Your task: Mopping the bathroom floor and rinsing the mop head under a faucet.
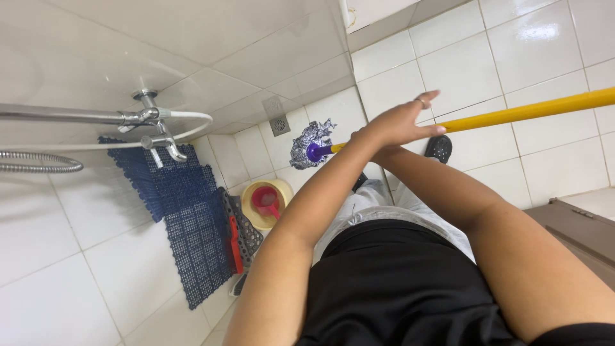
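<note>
The mop (312,144) rests its grey head on the white floor (391,64) near the drain (277,120). Its yellow handle (532,110) runs up under the left hand (400,122), whose fingers lie flat along it; the right hand is hidden, grip unclear. The tiles already shine, so progress is hard to judge.
</note>
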